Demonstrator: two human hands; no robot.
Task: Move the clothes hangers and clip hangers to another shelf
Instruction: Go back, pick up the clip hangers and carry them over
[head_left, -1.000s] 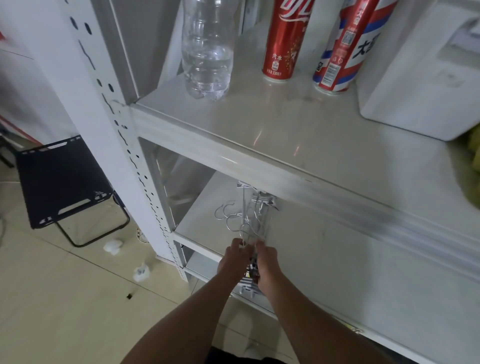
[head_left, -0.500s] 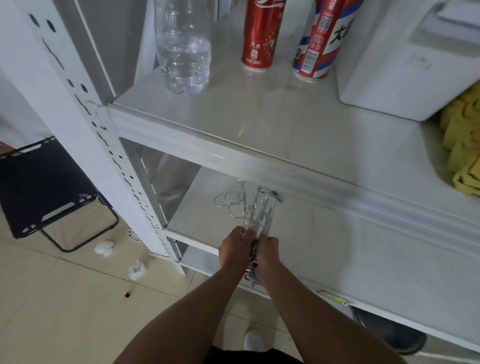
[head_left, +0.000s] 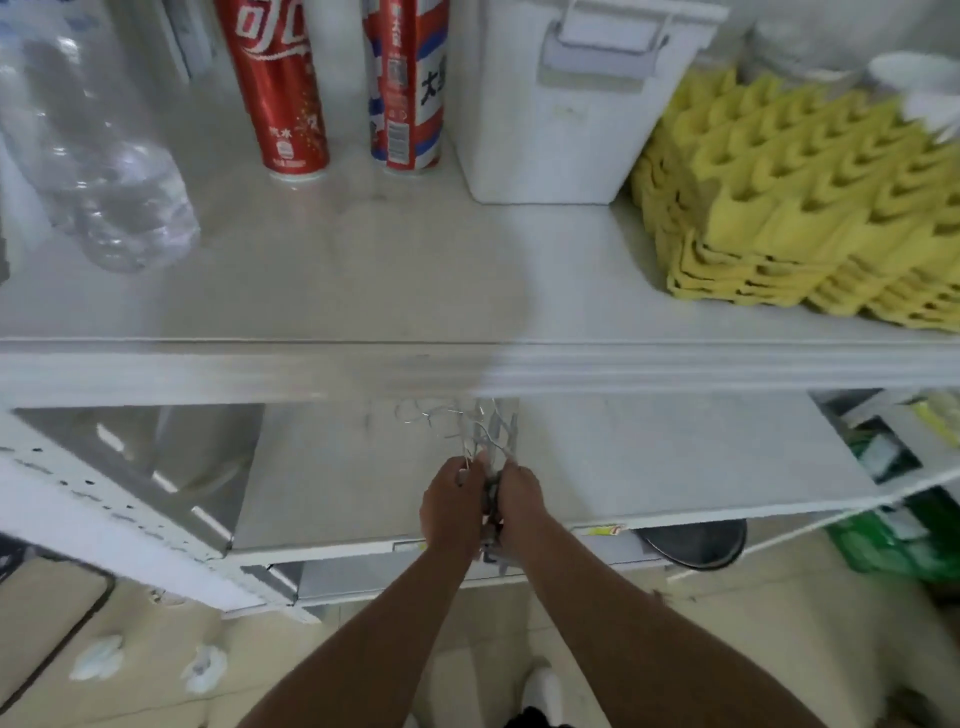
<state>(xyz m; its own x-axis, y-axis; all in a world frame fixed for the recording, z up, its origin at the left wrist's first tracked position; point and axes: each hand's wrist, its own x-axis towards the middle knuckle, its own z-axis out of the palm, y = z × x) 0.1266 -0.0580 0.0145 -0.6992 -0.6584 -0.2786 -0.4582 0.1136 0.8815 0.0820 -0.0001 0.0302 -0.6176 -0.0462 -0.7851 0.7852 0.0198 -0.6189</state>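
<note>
A bundle of metal clip hangers with wire hooks stands upright over the lower shelf, its hooks just under the front edge of the upper shelf. My left hand and my right hand press together around the bundle's lower part, both shut on it. The bottom of the bundle is hidden between my palms.
On the upper shelf stand a clear water bottle, two red cans, a white lidded box and a stack of yellow trays. A white perforated shelf post runs at the left. A dark round object lies below.
The view has swung right and turned blurry. Both hands keep hold of the hanger bundle, which has moved slightly right along the lower shelf.
</note>
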